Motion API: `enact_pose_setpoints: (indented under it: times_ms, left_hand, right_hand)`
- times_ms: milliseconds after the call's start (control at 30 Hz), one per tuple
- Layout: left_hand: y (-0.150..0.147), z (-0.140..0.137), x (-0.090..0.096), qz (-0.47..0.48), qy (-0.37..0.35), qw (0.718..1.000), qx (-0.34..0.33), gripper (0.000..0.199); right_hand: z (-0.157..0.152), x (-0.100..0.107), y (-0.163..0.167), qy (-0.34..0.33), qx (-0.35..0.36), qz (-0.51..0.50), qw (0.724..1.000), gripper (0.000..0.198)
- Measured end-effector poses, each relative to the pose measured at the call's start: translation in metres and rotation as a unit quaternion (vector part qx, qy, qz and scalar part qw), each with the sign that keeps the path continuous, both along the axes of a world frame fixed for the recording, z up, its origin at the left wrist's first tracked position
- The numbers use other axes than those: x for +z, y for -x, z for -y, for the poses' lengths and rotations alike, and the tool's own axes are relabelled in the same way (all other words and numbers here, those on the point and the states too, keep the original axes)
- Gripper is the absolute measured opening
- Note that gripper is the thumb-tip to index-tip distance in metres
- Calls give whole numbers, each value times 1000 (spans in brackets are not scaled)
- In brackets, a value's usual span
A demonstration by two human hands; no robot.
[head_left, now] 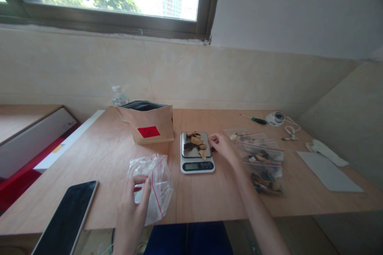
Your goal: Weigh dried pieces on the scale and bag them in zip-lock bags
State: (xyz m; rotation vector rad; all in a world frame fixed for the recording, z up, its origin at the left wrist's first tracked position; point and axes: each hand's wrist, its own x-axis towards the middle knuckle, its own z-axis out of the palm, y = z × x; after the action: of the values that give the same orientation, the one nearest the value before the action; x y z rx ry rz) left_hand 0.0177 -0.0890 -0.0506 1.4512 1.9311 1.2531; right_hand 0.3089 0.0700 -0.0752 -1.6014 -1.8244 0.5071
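My left hand (pixel 136 197) is over a clear zip bag (pixel 161 191) with red seal lines. Thumb and forefinger close in a pinch at the bag's plastic. A kitchen scale (pixel 197 167) stands at the middle of the table. Several brown and dark dried pieces, like sliced dried mushroom, (pixel 196 141) lie on its metal plate. My right hand (pixel 222 143) is just right of the plate, its fingers curled together. A small dark piece (pixel 213 149) shows below these fingertips; whether they grip it is hidden.
Behind the left hand stands an open brown paper pouch (pixel 152 123) with a red label, near a plastic bottle (pixel 119 96). Filled zip bags (pixel 266 169) lie right of my forearm. A phone (pixel 67 215), screwdriver (pixel 259 120), white camera (pixel 274 118) and white sheet (pixel 329 173) lie around.
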Motion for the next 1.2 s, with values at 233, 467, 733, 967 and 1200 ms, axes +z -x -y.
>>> enact_pose_setpoints:
  times_ms: [233,467,733,967,1200]
  left_hand:
    - [3,2,-2,0,-1,1000,-6,37]
    - [-1,1,-4,-8,-19,1000,-16,35]
    - [4,2,-1,-1,-11,1000,-2,37]
    - [7,4,0,6,-1,1000,4,39]
    - [1,4,1,18,-5,1000,2,39]
  right_hand:
    - [31,-29,-15,-8,45,-17,999,37]
    - [22,-17,-12,-55,-61,-58,995,24]
    - [-12,24,29,-72,11,-38,997,34]
    - [-36,10,33,-22,111,0,994,46]
    - [23,31,21,-95,39,-30,994,38]
